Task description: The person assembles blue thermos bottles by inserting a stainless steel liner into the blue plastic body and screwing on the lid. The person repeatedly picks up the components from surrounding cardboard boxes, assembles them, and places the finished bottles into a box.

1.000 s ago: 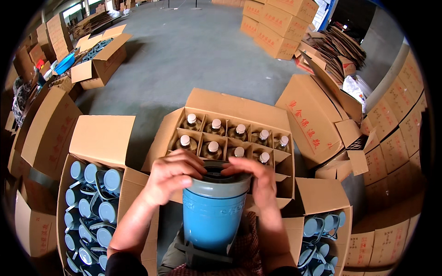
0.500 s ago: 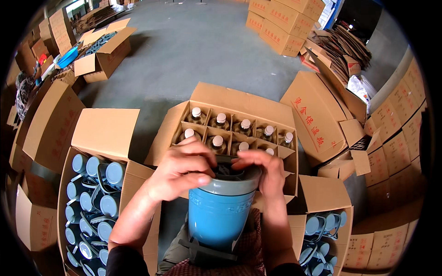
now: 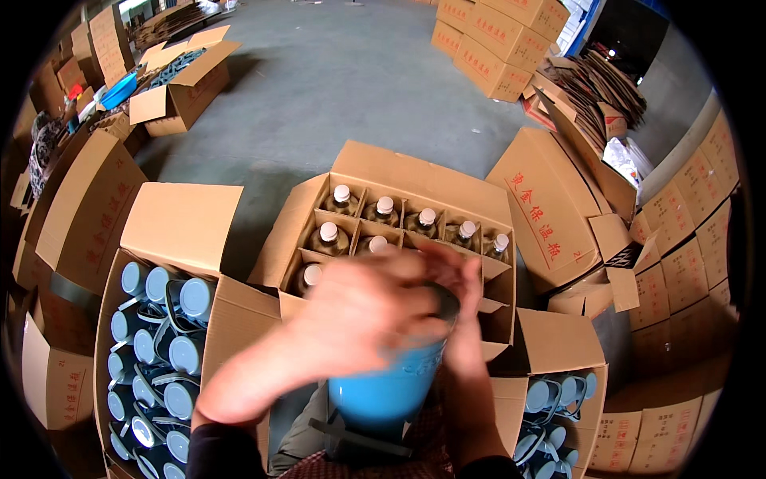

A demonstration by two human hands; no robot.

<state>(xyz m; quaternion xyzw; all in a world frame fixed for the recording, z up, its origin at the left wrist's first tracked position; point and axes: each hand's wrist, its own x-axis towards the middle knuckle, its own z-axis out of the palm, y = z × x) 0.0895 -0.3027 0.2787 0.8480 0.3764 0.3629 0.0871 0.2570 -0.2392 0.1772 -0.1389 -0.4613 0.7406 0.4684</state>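
A glossy blue thermos casing (image 3: 383, 391) stands upright in front of my torso, with a dark grey collar (image 3: 444, 302) round its top. Across that collar lies my left hand (image 3: 371, 307), its fingers curled over the rim and blurred by motion. Curved round the far right side of the collar is my right hand (image 3: 459, 287), its fingertips partly hidden behind the left hand. Both hands hide most of the casing's mouth. Just beyond them, an open divided carton (image 3: 415, 165) holds several clear bottles (image 3: 383, 211) with whitish caps.
Open cartons of blue-grey handled parts with round ends stand at my left (image 3: 163, 211) and right (image 3: 562, 339). Cartons (image 3: 511, 48) are stacked far back, beside flattened cardboard (image 3: 606, 88). Another carton wall (image 3: 678, 231) lines the right. A person (image 3: 44, 152) is at the far left.
My left hand has swept right across the collar and now covers it. My right hand has shifted slightly toward the far side. The casing stays in place.
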